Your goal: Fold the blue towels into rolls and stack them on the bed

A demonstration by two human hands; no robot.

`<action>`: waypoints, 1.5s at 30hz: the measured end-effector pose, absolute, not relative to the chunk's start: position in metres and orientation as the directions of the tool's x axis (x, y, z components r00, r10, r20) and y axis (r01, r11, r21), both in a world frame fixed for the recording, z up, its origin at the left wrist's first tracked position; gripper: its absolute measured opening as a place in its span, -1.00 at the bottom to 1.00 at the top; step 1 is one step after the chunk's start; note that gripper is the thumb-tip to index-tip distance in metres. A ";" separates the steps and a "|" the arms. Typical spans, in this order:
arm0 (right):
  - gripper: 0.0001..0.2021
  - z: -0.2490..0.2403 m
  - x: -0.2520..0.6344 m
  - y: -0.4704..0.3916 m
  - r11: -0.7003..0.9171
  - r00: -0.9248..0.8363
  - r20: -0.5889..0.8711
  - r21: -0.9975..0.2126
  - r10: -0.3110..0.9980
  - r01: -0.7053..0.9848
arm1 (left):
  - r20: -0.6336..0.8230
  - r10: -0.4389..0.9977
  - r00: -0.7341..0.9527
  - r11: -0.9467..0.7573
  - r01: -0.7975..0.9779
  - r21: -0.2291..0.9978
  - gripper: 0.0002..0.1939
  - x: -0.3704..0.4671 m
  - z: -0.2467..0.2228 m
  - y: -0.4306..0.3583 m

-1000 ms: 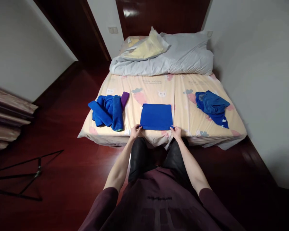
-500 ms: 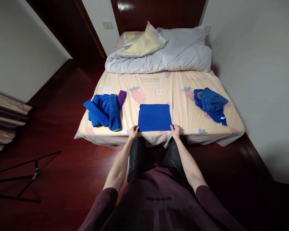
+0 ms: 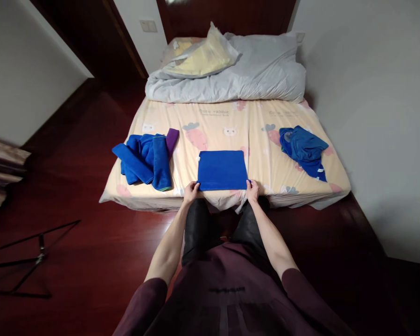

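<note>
at the far left, a striped curtain [image 3: 2, 170] is seen, and below it a thin-legged black stand [image 3: 40, 256] is set on the dark red floor [image 3: 105, 270]. on the left part of a bed covered by a cream patterned sheet [image 3: 259, 135], a loose heap of blue cloths [image 3: 140, 156] is placed, with a purple piece [image 3: 172, 139] showing at its upper right. next, the near left corner of a flat blue cloth [image 3: 222, 170] is pinched by the left hand [image 3: 191, 192]. the cloth itself is laid as a neat rectangle at the bed's near edge, between the heap and a bundle farther right; a small white tag [image 3: 199, 159] is shown on its left side. its near right corner is pinched by the right hand [image 3: 252, 191]. at the right, a crumpled blue bundle [image 3: 308, 144] is left well apart from both hands. compared with 0.5 s earlier, the view has been shifted slightly, but the same 2 corners are still gripped and the cloth is kept flat; from this, the near edge is judged to be being held straight, with no new fold begun.
</note>
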State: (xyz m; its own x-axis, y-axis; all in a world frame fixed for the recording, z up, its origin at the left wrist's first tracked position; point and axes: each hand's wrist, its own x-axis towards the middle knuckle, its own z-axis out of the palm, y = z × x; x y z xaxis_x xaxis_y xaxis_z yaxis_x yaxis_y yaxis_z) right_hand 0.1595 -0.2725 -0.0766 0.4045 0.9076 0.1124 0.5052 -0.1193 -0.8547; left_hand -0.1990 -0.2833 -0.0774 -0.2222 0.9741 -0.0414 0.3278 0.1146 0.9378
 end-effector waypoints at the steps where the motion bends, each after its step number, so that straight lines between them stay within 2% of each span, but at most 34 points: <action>1: -0.46 -0.076 0.160 -0.272 -0.132 0.408 0.108 -0.846 0.907 0.517 | -0.045 0.974 -0.224 0.120 0.333 0.935 -0.63 -0.199 -0.078 -0.283; 7: -0.48 -0.075 0.157 -0.264 -0.195 0.421 0.069 -0.812 0.904 0.551 | -0.058 0.965 -0.257 0.152 0.363 0.919 -0.67 -0.202 -0.085 -0.289; 18: -0.49 -0.082 0.157 -0.257 -0.237 0.468 0.068 -0.793 0.881 0.561 | -0.040 0.951 -0.308 0.161 0.380 0.911 -0.62 -0.201 -0.084 -0.294; 24: -0.60 -0.077 0.152 -0.253 -0.275 0.462 0.039 -0.758 0.886 0.592 | -0.035 0.935 -0.354 0.178 0.380 0.907 -0.64 -0.194 -0.087 -0.295; 27: -0.66 -0.064 0.152 -0.250 -0.278 0.459 0.045 -0.742 0.887 0.611 | 0.019 0.911 -0.412 0.162 0.399 0.903 -0.52 -0.190 -0.082 -0.304; 29: -0.64 -0.052 0.155 -0.250 -0.231 0.441 0.102 -0.736 0.892 0.636 | 0.117 0.909 -0.400 0.094 0.470 0.878 -0.43 -0.191 -0.076 -0.313; 31: -0.62 -0.041 0.161 -0.254 -0.076 0.325 0.220 -0.713 0.920 0.697 | 0.235 0.932 -0.275 -0.038 0.572 0.820 -0.44 -0.193 -0.070 -0.320; 33: -0.63 -0.034 0.165 -0.261 0.170 0.069 0.327 -0.646 0.942 0.744 | 0.301 0.952 -0.057 -0.202 0.623 0.756 -0.49 -0.198 -0.066 -0.323; 36: -0.63 -0.033 0.170 -0.270 0.458 -0.334 0.317 -0.543 0.888 0.704 | 0.274 0.939 0.206 -0.342 0.617 0.709 -0.51 -0.203 -0.068 -0.316; 37: -0.62 -0.035 0.171 -0.272 0.494 -0.406 0.283 -0.521 0.869 0.696 | 0.241 0.940 0.242 -0.341 0.625 0.702 -0.50 -0.204 -0.070 -0.312; 39: -0.58 -0.040 0.174 -0.273 0.486 -0.441 0.213 -0.492 0.872 0.722 | 0.170 0.953 0.249 -0.295 0.660 0.691 -0.45 -0.204 -0.075 -0.305; 42: -0.55 -0.049 0.182 -0.272 0.386 -0.352 0.162 -0.467 0.922 0.796 | 0.116 0.969 0.218 -0.238 0.695 0.679 -0.35 -0.203 -0.082 -0.299; 45: -0.48 -0.053 0.187 -0.272 0.354 -0.315 0.162 -0.448 0.935 0.821 | 0.107 0.972 0.209 -0.228 0.741 0.632 -0.29 -0.199 -0.084 -0.296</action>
